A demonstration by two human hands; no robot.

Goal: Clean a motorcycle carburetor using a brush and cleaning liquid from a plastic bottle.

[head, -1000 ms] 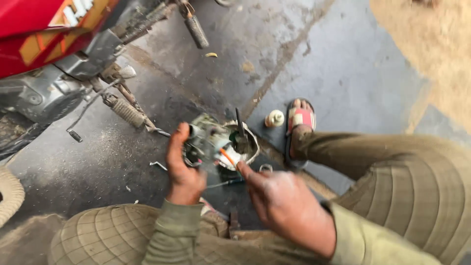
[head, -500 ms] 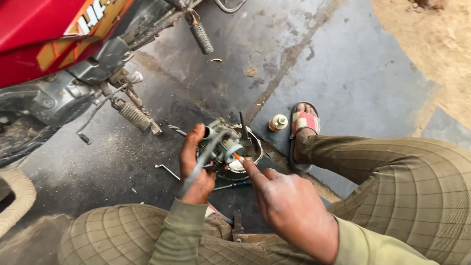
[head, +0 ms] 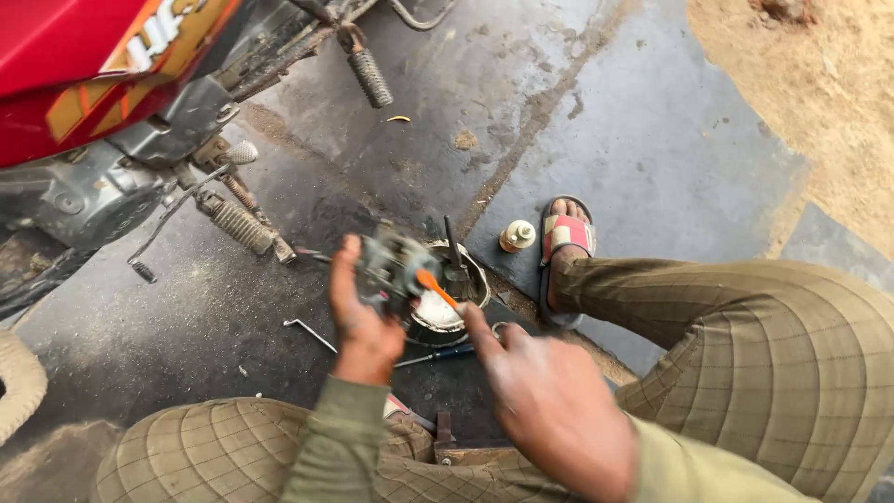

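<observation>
The small grey engine part (head: 389, 267) sits gripped in the left hand (head: 365, 326), held up just above a round metal bowl (head: 445, 303) on the dark floor (head: 596, 140). The left fingers wrap closed around the part from its left side, thumb toward the person. The right hand (head: 549, 401) lies nearer the person and to the right of the part, its fingers pinched narrow on an orange-handled tool (head: 434, 287). The tool's long axis runs up and to the left, from the right hand's fingertips toward the part, and its tip appears to meet the part's right face, though blur hides the exact contact. So the part lies ahead and left of the right fingers, with the left hand touching it.

A red motorcycle (head: 102, 84) stands to the left, its footpeg (head: 370, 76) near. A small screwdriver (head: 438, 354) and a bent metal key (head: 309, 333) lie on the floor beneath the hands. A small bottle (head: 517, 235) stands beside a sandalled foot (head: 565, 247).
</observation>
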